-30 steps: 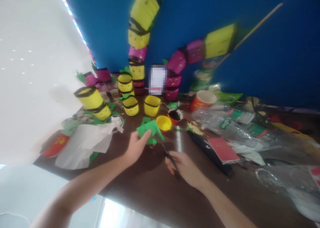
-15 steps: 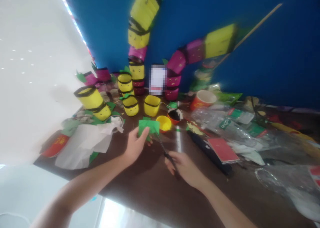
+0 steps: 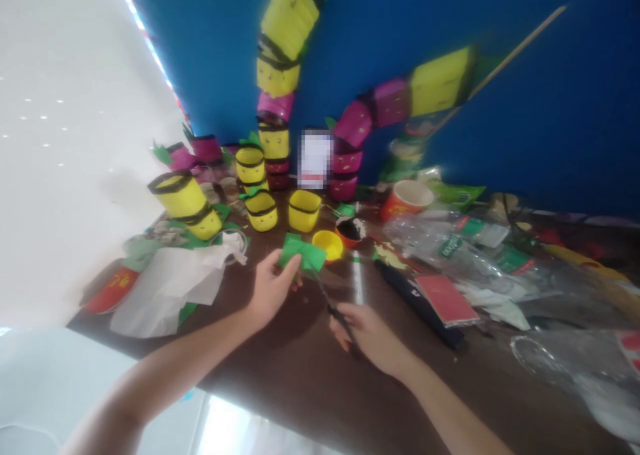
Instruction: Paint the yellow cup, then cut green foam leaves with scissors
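Between the thumb and fingers of my left hand (image 3: 273, 285) is a piece of green paper (image 3: 311, 255), tilted down to the right. My right hand (image 3: 367, 332) grips dark scissors (image 3: 333, 305), whose blades point up and left to the paper's lower edge. Whether the blades are parted is too blurred to tell. Just behind the paper stand a small yellow bowl (image 3: 327, 244) and a yellow cup with a black rim band (image 3: 305, 210). Beside that cup is another yellow cup with a face (image 3: 261, 211).
White sheets (image 3: 165, 292) lie on the left of the brown table (image 3: 280, 375). To the right are a red booklet (image 3: 447, 300), a dark pouch (image 3: 420, 305), plastic bottles (image 3: 450, 242) and a red cup (image 3: 407, 198). A phone (image 3: 315, 158) stands at the back.
The green paper has turned clockwise in my left hand, its right side now lower. My right hand and the scissors are almost where they were.
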`<move>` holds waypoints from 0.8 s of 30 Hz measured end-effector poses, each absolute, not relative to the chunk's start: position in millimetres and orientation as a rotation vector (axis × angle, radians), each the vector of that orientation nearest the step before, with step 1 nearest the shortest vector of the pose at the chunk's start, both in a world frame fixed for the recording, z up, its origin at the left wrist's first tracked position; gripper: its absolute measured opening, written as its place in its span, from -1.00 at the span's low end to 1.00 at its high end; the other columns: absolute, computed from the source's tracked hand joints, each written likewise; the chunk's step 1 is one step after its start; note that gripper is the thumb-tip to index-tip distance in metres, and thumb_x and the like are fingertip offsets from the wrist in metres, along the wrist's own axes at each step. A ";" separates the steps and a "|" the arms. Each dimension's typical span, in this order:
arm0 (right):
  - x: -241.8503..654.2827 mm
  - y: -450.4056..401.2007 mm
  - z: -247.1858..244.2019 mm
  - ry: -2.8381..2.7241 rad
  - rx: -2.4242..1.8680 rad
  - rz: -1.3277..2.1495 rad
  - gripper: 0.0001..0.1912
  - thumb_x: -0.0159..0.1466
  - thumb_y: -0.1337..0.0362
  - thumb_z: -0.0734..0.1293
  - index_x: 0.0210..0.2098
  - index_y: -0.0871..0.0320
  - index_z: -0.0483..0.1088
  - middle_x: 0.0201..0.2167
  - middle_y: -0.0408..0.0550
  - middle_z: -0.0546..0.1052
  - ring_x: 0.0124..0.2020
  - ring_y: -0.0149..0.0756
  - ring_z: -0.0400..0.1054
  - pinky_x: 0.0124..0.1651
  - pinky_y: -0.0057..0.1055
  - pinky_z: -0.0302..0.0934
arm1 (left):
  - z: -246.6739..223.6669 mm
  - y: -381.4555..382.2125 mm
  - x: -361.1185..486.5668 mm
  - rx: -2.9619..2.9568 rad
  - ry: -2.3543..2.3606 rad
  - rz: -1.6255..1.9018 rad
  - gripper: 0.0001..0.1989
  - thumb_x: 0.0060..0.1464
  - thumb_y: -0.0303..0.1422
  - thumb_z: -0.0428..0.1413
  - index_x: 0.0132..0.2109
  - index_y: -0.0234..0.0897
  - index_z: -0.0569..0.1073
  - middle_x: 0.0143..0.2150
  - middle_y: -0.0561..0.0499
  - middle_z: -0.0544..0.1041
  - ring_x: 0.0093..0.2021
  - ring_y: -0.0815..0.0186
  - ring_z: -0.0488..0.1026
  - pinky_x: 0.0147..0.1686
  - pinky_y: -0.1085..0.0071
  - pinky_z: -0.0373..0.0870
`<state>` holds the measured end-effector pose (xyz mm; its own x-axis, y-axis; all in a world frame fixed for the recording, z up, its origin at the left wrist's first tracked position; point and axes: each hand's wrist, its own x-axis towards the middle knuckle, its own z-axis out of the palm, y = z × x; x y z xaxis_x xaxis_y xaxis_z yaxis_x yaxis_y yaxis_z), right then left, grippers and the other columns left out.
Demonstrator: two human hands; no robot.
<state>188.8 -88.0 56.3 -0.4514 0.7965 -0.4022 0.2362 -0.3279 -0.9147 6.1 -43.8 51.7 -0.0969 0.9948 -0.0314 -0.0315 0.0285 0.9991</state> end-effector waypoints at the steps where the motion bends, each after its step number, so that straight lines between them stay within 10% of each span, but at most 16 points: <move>1: 188.8 -88.1 56.8 -1.489 -1.327 1.842 -0.52 0.04 -0.11 0.33 -0.60 0.17 0.16 -0.70 -0.26 0.23 -0.63 -0.52 0.13 -0.54 -0.52 -0.02 | 51.4 -44.1 6.2 1.125 1.269 1.269 -0.74 0.00 -0.17 0.12 -0.40 -0.29 0.35 -0.65 0.15 0.36 -0.67 0.47 0.30 -0.67 0.55 0.26; 24: 187.1 -88.3 63.9 -1.489 -1.345 1.838 -0.56 0.04 -0.10 0.31 -0.59 0.16 0.18 -0.72 -0.25 0.26 -0.65 -0.50 0.13 -0.55 -0.51 -0.02 | 55.7 -46.1 8.1 1.008 1.175 1.223 -0.71 -0.03 -0.14 0.14 -0.41 -0.31 0.35 -0.61 0.13 0.38 -0.66 0.47 0.35 -0.71 0.57 0.26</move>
